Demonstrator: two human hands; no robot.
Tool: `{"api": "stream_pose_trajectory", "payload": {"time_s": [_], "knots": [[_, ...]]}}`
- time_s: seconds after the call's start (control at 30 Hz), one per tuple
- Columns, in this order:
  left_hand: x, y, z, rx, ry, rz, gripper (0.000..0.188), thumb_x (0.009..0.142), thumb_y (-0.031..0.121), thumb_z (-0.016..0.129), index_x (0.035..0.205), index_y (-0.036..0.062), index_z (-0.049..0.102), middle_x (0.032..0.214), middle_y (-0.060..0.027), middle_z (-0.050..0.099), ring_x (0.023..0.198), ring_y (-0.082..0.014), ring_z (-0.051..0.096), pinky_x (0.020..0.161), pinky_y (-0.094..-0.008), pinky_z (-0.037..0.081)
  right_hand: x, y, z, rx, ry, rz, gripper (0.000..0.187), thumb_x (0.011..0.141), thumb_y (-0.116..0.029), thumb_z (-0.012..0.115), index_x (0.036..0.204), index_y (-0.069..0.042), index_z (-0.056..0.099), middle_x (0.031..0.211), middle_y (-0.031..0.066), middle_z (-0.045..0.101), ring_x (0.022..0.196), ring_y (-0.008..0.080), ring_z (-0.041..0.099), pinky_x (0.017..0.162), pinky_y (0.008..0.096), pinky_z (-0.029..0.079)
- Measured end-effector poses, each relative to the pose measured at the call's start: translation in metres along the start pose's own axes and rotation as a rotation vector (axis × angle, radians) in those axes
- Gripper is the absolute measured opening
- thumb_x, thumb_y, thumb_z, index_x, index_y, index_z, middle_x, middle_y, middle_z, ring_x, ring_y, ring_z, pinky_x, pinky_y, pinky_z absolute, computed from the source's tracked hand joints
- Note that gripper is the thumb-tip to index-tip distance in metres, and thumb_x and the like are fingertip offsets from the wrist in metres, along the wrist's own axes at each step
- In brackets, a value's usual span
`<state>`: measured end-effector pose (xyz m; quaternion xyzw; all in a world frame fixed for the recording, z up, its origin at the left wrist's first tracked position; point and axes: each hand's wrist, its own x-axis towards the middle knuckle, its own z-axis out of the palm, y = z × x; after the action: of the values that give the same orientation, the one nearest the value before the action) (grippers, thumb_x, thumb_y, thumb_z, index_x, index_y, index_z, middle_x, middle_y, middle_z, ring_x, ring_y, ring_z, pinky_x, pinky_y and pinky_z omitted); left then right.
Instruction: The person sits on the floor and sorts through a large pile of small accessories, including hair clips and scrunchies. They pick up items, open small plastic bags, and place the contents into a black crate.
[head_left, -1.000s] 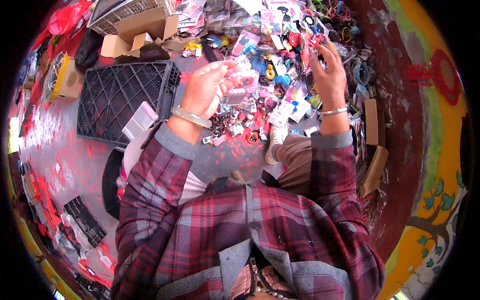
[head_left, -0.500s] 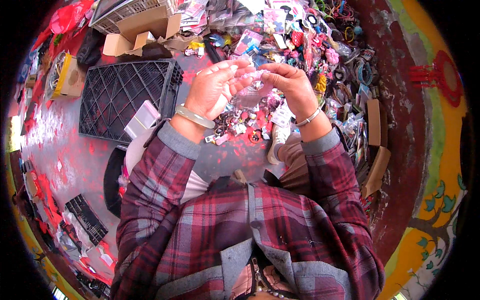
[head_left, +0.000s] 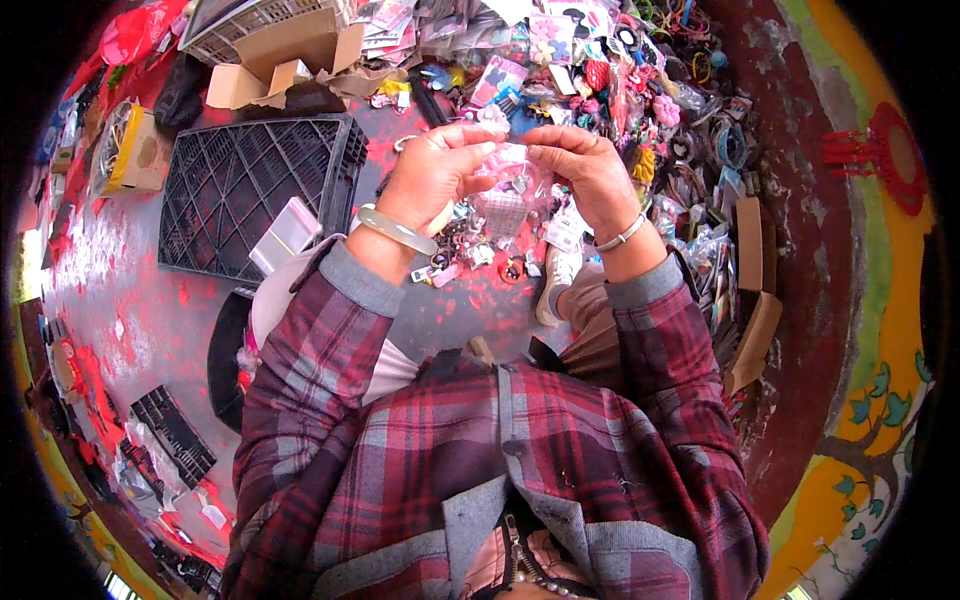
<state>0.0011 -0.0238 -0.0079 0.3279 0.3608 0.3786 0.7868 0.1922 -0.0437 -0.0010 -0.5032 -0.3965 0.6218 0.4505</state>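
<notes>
A small clear plastic bag with a pinkish top hangs between my hands, in front of my chest. My left hand, with a pale bangle at its wrist, pinches the bag's upper left edge between thumb and forefinger. On the opposite side, my right hand grips the upper right edge the same way; a silvery bracelet circles that wrist. Whatever lies inside the bag is hard to make out against the clutter behind it. Below the bag, small hair accessories lie scattered on the floor.
A large pile of packaged hair accessories spreads ahead and to the right. At left lies a black plastic crate, with clear packets against its near corner. An open cardboard box sits beyond it. Cardboard flaps stand at right.
My left hand has turned from palm-up with fingers spread to a pinch at the bag's edge. The bag now hangs more spread out between both hands.
</notes>
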Motion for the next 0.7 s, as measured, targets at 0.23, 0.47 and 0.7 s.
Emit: {"api": "stream_pose_trajectory", "payload": {"time_s": [0.23,0.47,0.7], "knots": [[-0.0001,0.0036,-0.0013,-0.165,-0.055,-0.001,0.021,0.087,0.005,0.049,0.106,-0.0003,0.056,0.102,-0.008,0.059,0.076,-0.0075,0.058,0.057,-0.0163,0.052,-0.002,-0.0037,-0.001,0.004,-0.046,-0.077,0.02,0.078,-0.003,0.058,0.098,0.001,0.064,0.078,0.003,0.063,0.067,0.008,0.056,0.061,0.0205,0.044],[-0.0005,0.0055,-0.0039,-0.181,-0.058,-0.002,0.019,0.087,0.003,0.045,0.103,-0.0003,0.054,0.11,-0.0122,0.057,0.081,-0.011,0.059,0.057,-0.0171,0.05,-0.0041,-0.0079,0.0017,0.051,-0.017,-0.072,0.019,0.078,-0.001,0.056,0.094,0.0,0.066,0.079,0.0016,0.063,0.066,0.0062,0.054,0.059,0.0183,0.043],[-0.0024,0.0085,0.0003,-0.214,-0.066,-0.008,0.015,0.087,0.003,0.043,0.097,0.0009,0.054,0.105,-0.0132,0.058,0.073,-0.0098,0.059,0.054,-0.017,0.049,-0.0005,-0.0012,-0.0058,0.126,-0.035,-0.102,0.013,0.078,-0.002,0.054,0.084,0.0,0.065,0.076,0.0011,0.062,0.066,0.0054,0.054,0.058,0.017,0.04]]}}
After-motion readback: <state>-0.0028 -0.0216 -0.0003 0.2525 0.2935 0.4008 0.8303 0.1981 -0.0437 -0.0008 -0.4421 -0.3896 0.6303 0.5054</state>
